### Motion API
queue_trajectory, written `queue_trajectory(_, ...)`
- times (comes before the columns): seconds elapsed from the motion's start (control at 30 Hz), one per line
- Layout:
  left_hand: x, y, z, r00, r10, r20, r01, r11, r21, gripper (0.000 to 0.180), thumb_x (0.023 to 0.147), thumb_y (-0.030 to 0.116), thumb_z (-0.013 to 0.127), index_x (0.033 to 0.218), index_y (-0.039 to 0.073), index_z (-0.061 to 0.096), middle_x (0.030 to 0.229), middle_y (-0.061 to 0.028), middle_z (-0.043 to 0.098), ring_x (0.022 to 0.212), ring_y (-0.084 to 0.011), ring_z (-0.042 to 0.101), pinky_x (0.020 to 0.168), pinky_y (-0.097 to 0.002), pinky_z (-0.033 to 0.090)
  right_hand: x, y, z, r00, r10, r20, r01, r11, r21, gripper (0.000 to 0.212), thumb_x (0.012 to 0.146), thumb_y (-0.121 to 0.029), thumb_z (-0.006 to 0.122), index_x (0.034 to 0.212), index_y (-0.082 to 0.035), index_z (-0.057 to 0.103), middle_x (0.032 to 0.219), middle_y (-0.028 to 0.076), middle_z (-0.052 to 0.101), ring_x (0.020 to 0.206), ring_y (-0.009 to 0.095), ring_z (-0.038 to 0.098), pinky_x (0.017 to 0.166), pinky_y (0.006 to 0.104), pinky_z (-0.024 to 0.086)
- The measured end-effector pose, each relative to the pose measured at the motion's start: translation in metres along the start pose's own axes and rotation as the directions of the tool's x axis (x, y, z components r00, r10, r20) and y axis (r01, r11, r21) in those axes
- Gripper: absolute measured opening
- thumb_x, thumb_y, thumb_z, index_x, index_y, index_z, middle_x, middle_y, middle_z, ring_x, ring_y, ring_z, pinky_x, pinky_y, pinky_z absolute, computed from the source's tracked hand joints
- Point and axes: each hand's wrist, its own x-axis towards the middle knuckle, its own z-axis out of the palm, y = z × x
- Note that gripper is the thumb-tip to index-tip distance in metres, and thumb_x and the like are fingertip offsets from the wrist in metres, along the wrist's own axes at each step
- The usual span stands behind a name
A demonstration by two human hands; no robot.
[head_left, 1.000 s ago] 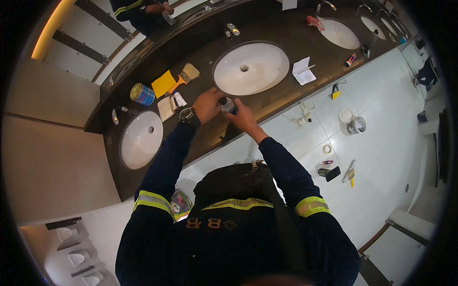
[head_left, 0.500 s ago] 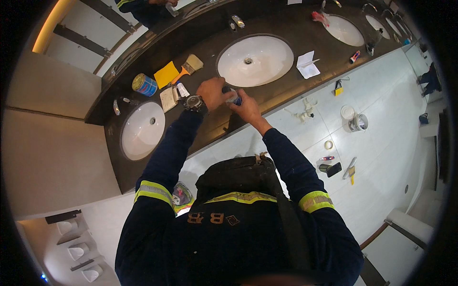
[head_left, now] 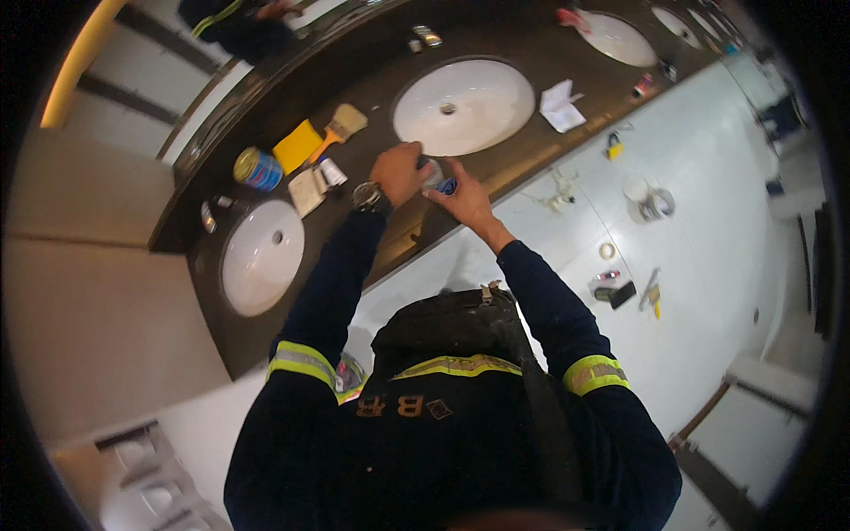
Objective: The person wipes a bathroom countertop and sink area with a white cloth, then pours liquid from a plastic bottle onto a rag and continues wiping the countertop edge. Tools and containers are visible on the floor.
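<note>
Above the front of the dark counter, near the middle basin, my two hands meet at a small clear-and-blue object. Its exact kind cannot be made out, since fingers cover much of it. My left hand, with a watch at the wrist, has its fingers closed on the upper part. Against the blue end, the thumb and fingers of my right hand are curled. Left of my hands lie a small white tube, a cream pad and a wide paintbrush with an orange handle.
A yellow sheet and a blue-and-yellow tin stand beyond the left basin. Folded white paper lies right of the middle basin. On the pale floor sit a bucket, a tape roll and several tools.
The view has shifted and tilted slightly. Both hands stay together on the small object, and more of its clear part shows between them now.
</note>
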Motion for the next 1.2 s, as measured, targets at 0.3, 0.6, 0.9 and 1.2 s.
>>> queue_trajectory(0.3,0.009,-0.018,0.005,0.999,-0.002,-0.034,-0.001,0.995,-0.1,0.039,0.086,0.037,0.071,0.105,0.004,0.069,0.091,-0.0185,0.07,0.086,-0.0372,0.068,0.075,-0.0466,0.052,-0.199,0.139,-0.07,0.742,0.543,-0.394,-0.414,0.833,0.368,0.032,0.091,-0.031,0.07,0.102,-0.001,0.066,0.069,0.008,0.065,0.057,0.016,0.06,0.056,0.034,0.049)
queue_trajectory(0.6,-0.003,-0.004,0.01,0.992,0.032,-0.119,-0.032,0.999,-0.002,0.057,0.084,0.047,0.074,0.12,0.003,0.066,0.117,-0.0226,0.064,0.111,-0.0382,0.061,0.094,-0.0461,0.049,-0.615,0.214,-0.077,0.054,0.778,-0.626,-0.847,0.367,0.383,0.035,0.088,-0.033,0.068,0.087,0.001,0.065,0.075,0.014,0.07,0.07,0.028,0.069,0.068,0.0421,0.053)
queue_trajectory(0.9,-0.098,0.161,0.034,0.881,0.274,-0.387,-0.322,0.945,-0.065,0.041,0.09,0.023,0.071,0.125,0.003,0.063,0.137,-0.0208,0.055,0.129,-0.0384,0.05,0.11,-0.048,0.037,-0.874,0.233,-0.017,-0.205,0.811,-0.548,-0.815,0.168,0.554,0.037,0.088,-0.033,0.066,0.079,0.003,0.064,0.075,0.017,0.069,0.071,0.029,0.066,0.071,0.0402,0.051)
queue_trajectory(1.2,-0.288,0.234,0.292,0.602,0.158,0.782,-0.203,0.978,-0.042,0.06,0.083,0.05,0.075,0.125,0.007,0.067,0.124,-0.0234,0.065,0.125,-0.039,0.056,0.109,-0.0462,0.043,-0.98,0.276,-0.151,-0.298,0.911,-0.283,-0.511,0.098,0.854,0.03,0.095,-0.033,0.064,0.086,-0.005,0.061,0.059,0.002,0.052,0.041,0.013,0.043,0.036,0.0305,0.034)
